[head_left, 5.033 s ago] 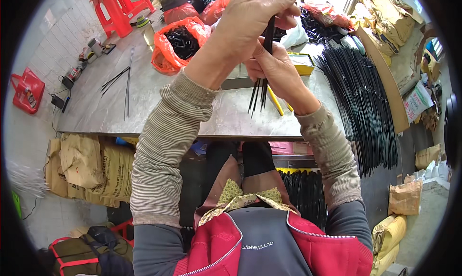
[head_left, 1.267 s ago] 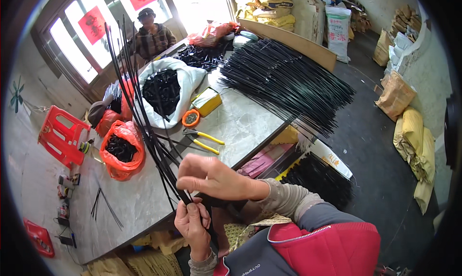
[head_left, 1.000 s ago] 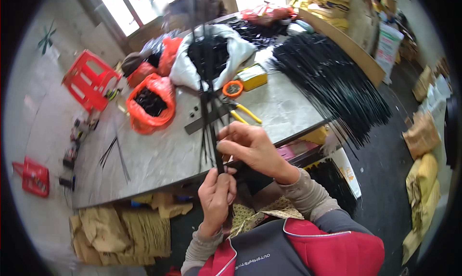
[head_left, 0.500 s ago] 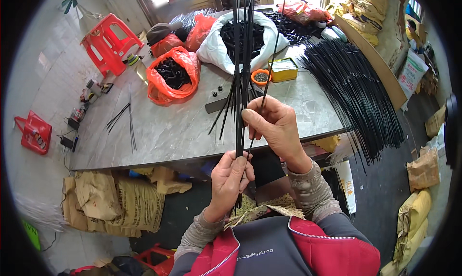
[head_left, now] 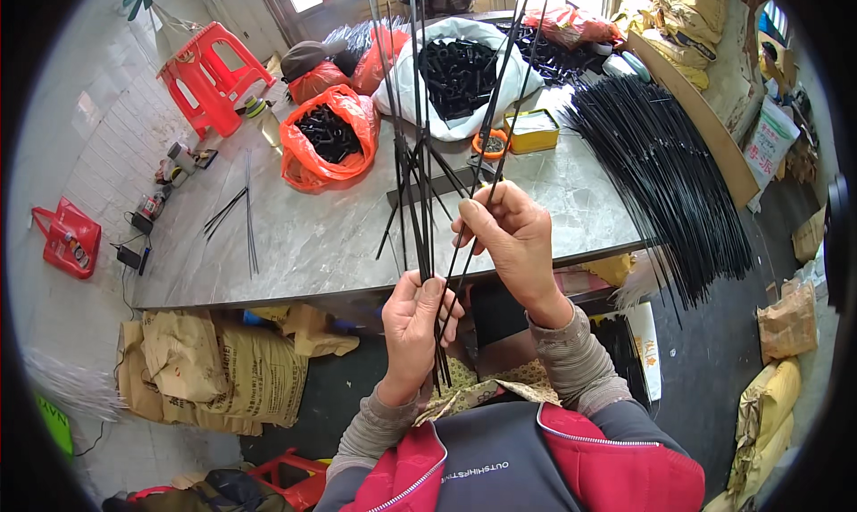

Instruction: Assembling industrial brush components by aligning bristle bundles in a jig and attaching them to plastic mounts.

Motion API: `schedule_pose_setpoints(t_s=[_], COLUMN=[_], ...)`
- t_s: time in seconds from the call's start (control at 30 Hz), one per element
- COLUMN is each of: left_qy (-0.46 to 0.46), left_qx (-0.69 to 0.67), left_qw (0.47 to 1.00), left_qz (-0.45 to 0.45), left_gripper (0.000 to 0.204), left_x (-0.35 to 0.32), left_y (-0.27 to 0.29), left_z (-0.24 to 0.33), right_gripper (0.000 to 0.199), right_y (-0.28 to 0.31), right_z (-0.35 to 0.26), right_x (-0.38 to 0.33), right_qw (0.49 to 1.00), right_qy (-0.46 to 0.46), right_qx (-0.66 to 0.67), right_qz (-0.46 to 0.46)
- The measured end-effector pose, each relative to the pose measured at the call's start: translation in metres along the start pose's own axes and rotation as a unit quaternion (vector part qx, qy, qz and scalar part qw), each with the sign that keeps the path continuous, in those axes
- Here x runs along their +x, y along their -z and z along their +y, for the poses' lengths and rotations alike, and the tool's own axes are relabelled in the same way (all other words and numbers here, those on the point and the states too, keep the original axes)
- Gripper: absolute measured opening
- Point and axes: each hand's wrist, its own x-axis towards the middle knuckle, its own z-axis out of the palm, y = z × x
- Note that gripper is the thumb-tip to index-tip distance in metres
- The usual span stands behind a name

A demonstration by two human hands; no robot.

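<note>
Above the table (head_left: 312, 244), a bundle of black rods (head_left: 420, 155) is gripped upright in the left hand (head_left: 418, 320), fingers wrapped around it. One rod (head_left: 500, 92) is pinched by the right hand (head_left: 509, 240).

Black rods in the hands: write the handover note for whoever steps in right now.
Left hand: grip shut around the lower ends of a bundle of thin black rods, held upright and fanning out at the top.
Right hand: fingers pinch one or two rods of the same bundle, higher up.
On the grey table: a big pile of loose rods to the right, a few stray rods to the left, an orange bag and a white bag of small black parts.
Done: one bundle gathered. Left: the big pile.
</note>
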Motion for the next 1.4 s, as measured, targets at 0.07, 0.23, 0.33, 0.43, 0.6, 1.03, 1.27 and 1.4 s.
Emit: schedule_pose_setpoints(t_s=[0.07, 0.23, 0.33, 0.43, 0.6, 1.03, 1.27, 1.4], left_qy=[-0.003, -0.054, -0.054, -0.062, -0.046, -0.051, -0.026, -0.031], left_qx=[0.011, 0.072, 0.069, 0.060, 0.020, 0.004, 0.004, 0.025], left_qw=[1.000, 0.995, 0.995, 0.994, 0.997, 0.999, 1.000, 0.999], left_qz=[0.007, 0.038, 0.054, 0.065, 0.056, 0.008, -0.005, -0.007], left_gripper=[0.022, 0.018, 0.016, 0.019, 0.021, 0.020, 0.020, 0.018], left_x=[0.002, 0.009, 0.011, 0.006, 0.002, 0.002, -0.003, -0.003], left_y=[0.002, 0.018, 0.045, 0.041, 0.028, 0.005, 0.000, -0.004], left_z=[0.000, 0.000, 0.003, 0.014, 0.026, 0.016, 0.015, 0.016], right_gripper=[0.011, 0.019, 0.023, 0.021, 0.027, 0.012, 0.019, 0.014], right_y=[0.001, 0.008, 0.020, 0.035, 0.016, -0.010, -0.014, -0.014], right_z=[0.002, -0.007, -0.021, -0.024, -0.024, -0.001, 0.006, 0.006], right_x=[0.001, 0.004, 0.010, 0.019, 0.013, 0.002, 0.006, 0.007], right_qw=[1.000, 0.998, 0.992, 0.992, 0.993, 0.998, 1.000, 1.000], right_qy=[0.006, 0.045, 0.078, 0.092, 0.040, 0.053, 0.026, 0.025], right_qx=[0.027, 0.023, 0.043, 0.032, 0.002, -0.010, -0.012, 0.009], right_qz=[-0.010, 0.022, 0.084, 0.081, 0.111, 0.016, -0.007, -0.001])
